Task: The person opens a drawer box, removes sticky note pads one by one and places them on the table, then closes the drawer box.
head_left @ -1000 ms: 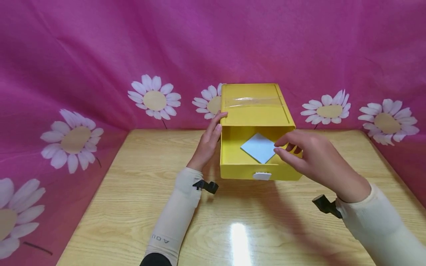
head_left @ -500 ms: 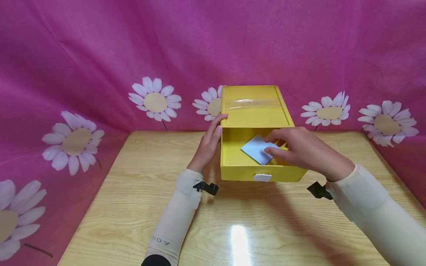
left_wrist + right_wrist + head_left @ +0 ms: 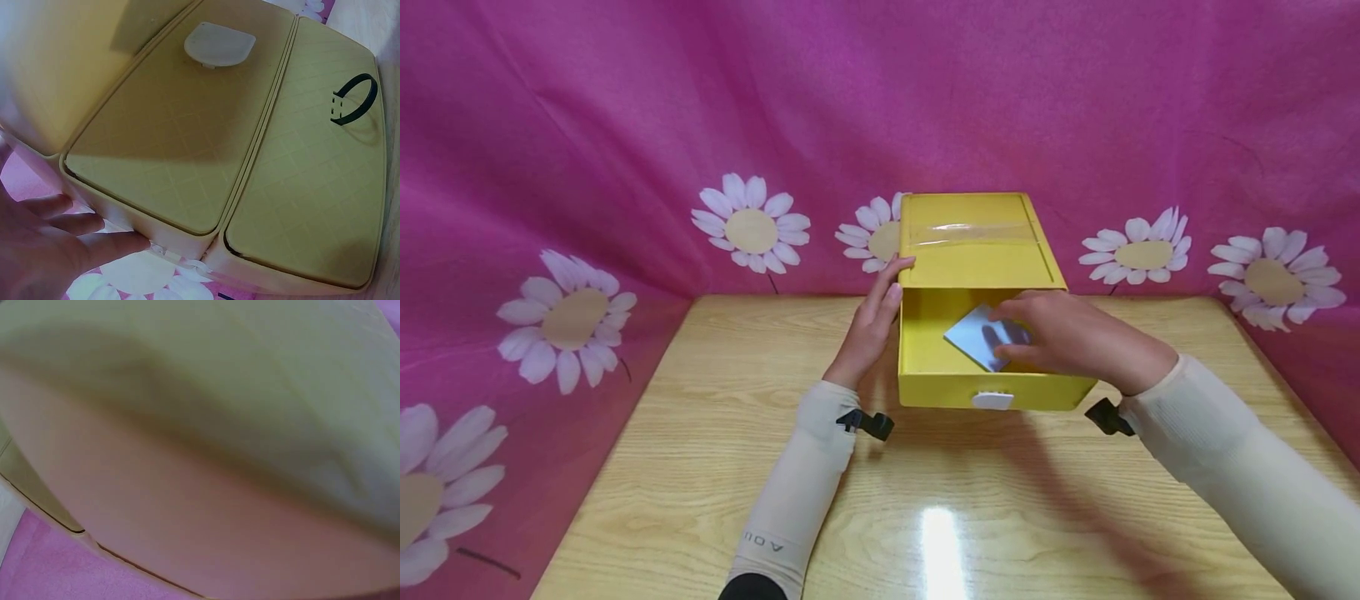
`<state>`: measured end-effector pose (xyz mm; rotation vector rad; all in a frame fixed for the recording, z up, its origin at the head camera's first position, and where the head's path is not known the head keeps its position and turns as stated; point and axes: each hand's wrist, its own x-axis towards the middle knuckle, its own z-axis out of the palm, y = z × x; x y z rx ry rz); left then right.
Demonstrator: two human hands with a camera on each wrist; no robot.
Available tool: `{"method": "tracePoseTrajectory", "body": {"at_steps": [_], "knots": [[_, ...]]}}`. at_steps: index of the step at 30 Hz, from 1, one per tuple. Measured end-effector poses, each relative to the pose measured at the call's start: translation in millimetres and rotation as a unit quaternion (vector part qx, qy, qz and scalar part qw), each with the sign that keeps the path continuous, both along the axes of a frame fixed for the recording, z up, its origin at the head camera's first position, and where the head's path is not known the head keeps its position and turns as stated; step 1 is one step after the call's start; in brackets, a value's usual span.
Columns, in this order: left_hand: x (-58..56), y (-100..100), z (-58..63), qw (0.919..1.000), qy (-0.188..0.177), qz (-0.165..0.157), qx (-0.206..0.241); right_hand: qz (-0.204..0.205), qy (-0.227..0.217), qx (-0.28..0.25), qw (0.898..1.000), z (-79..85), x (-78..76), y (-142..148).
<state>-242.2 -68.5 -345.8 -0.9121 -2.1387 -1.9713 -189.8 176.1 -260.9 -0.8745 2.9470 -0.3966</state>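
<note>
A yellow drawer cabinet [image 3: 973, 250] stands on the table with its top drawer [image 3: 936, 390] pulled out. Inside the drawer lies a pale blue square sheet [image 3: 972, 332], turned cornerwise. My right hand [image 3: 1067, 337] reaches into the drawer over the sheet's right part, thumb and forefinger apart. Dark finger shadows fall on the sheet; whether a finger touches it cannot be seen. My left hand [image 3: 863, 333] rests on the cabinet's left side, fingertips at its top edge. In the left wrist view its fingers [image 3: 119, 245] extend along the cabinet wall. Blurred yellow surfaces fill the right wrist view.
A white handle [image 3: 992, 401] sits on the pulled-out drawer's front. Below, one drawer front has a white handle [image 3: 220, 44] and another a black loop [image 3: 357, 100]. Clear tape crosses the cabinet top. A pink flowered cloth [image 3: 850, 100] hangs behind the wooden table [image 3: 737, 358].
My right hand has moved left and further into the drawer, over the pale blue sheet. The left hand stays against the cabinet, and the sheet lies as before.
</note>
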Motion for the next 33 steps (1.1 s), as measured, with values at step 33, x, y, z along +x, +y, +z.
{"method": "tracePoseTrajectory", "body": {"at_steps": [33], "knots": [[1.4,-0.6,1.9,0.9999,-0.003,0.008,-0.014,0.01,0.0,0.084,0.996,-6.6,-11.0,-10.2]]}}
